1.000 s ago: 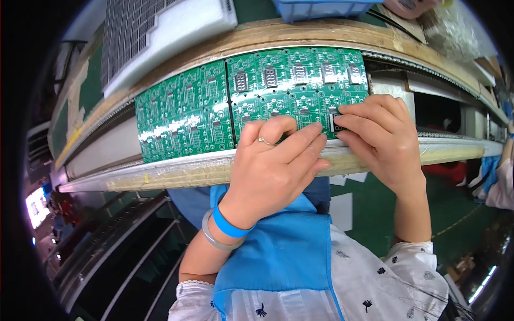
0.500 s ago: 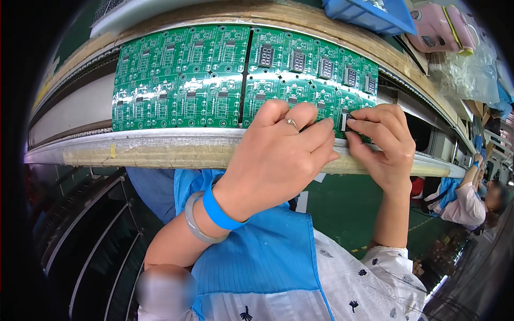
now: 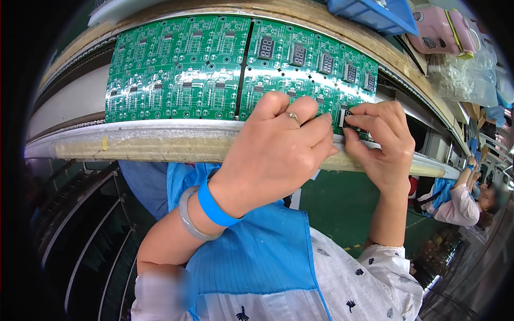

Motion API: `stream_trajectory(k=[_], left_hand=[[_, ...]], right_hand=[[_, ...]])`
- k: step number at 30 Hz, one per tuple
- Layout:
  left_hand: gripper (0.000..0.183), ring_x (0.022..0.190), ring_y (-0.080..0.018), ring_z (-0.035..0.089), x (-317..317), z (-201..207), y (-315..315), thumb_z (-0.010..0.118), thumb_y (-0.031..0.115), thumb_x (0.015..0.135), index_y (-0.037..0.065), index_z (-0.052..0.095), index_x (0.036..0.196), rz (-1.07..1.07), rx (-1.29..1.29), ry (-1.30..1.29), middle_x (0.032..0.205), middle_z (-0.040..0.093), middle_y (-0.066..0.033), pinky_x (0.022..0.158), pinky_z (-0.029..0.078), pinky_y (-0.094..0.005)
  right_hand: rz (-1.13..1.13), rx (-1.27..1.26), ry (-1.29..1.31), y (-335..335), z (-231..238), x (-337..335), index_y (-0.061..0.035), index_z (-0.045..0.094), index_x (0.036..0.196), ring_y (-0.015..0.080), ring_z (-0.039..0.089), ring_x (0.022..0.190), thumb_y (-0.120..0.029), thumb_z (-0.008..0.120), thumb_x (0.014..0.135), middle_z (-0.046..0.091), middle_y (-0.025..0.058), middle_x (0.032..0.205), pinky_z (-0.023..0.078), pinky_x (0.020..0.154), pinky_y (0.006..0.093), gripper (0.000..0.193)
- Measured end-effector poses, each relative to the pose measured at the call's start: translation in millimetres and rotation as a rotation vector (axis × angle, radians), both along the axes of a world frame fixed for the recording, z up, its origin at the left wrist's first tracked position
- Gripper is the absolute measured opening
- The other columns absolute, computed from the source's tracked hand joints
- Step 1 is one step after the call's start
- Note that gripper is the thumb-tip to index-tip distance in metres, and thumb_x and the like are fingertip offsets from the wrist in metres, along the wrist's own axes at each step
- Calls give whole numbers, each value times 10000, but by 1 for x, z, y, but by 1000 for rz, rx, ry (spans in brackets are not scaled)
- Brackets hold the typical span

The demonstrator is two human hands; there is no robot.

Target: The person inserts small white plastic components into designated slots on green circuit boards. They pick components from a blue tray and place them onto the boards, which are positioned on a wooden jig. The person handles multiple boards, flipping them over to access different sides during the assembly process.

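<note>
Two green circuit board panels, a left one [image 3: 206,64] and a right one [image 3: 281,40], lie side by side between the rails. Several black digit displays [image 3: 298,54] sit in the far row of the right panel. My right hand [image 3: 384,147] is closed, thumb and fingers pinching another digit display [image 3: 344,116] at the near row, toward the panel's right end. Beside it my left hand [image 3: 276,152] hovers over the near edge of the same panel, fingers curled in. Whatever those fingers hold, if anything, is hidden from view.
A near rail [image 3: 176,142] with a worn, tape-like covering runs along the front of the panels. Past the far wooden rail stand a blue bin [image 3: 375,16] and a pink case [image 3: 439,32], with clear plastic bags [image 3: 463,80] nearby. Another person [image 3: 455,200] works at the far right.
The view has shifted slightly, so the panels and rail sit a little higher at left. Both hands keep nearly the same pose, and the right hand still pinches the digit display.
</note>
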State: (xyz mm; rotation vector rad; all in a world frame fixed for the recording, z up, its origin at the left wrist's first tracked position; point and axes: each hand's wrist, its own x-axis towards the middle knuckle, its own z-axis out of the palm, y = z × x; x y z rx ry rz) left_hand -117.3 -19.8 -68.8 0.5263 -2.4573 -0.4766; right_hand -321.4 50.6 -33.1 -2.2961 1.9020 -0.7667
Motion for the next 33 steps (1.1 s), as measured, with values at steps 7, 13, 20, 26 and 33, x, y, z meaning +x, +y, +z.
stream_trajectory(k=[7,13,20,26,33], left_hand=[[245,963,-156,573,1,-1,1,794,244,778,92,764,969,3,12,12,1108,702,36,868,388,-384],[254,946,-161,573,2,-2,0,790,241,785,84,759,982,-4,22,20,1101,702,36,873,382,-386],[260,940,-163,577,1,-1,-1,787,241,787,75,754,984,-14,33,34,1095,704,31,872,382,-386],[229,945,-167,589,2,1,-1,781,238,775,82,744,937,-26,32,26,1068,696,20,857,386,-382],[163,922,-192,583,4,2,-3,763,246,771,99,708,815,-35,-27,85,958,664,16,777,408,-371]], right_hand=[[32,32,-15,-3,2,-2,-67,747,930,258,611,848,59,797,644,694,48,924,510,728,355,316],[32,17,-19,-3,0,1,-61,758,908,253,613,840,62,801,652,697,45,922,509,719,349,287],[52,86,-17,1,4,-11,-71,777,897,246,616,864,-7,844,679,718,39,965,505,739,350,237],[38,140,75,-2,26,-6,-83,788,914,254,604,912,-53,838,719,696,48,987,489,784,372,203],[76,-135,-64,-87,63,26,-48,769,1010,268,654,827,-28,773,826,679,103,938,515,720,356,185]])
